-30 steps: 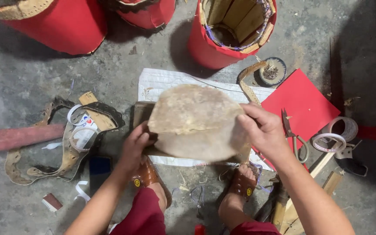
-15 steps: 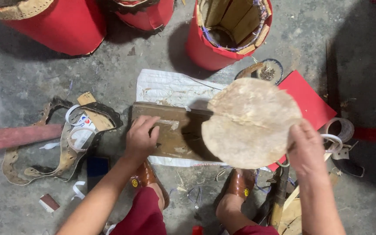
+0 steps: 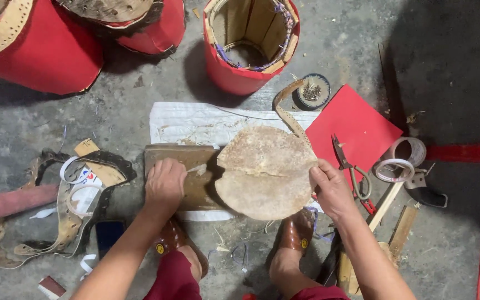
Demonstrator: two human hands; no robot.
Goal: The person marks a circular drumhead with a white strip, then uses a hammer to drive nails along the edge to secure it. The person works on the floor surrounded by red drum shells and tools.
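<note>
The right hand (image 3: 331,189) grips the edge of a round, creased tan hide disc (image 3: 266,172); the left hand (image 3: 165,183) presses closed on the wooden board (image 3: 181,178). Scissors (image 3: 351,166) crowd rightward; red drum shells (image 3: 251,44) stand beyond.

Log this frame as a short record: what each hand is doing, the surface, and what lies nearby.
left hand: pressed on wooden board
right hand: grips edge of round hide disc
surface: concrete floor
right of disc: scissors, red sheet, tape rolls
behind: open red drum shell
</note>
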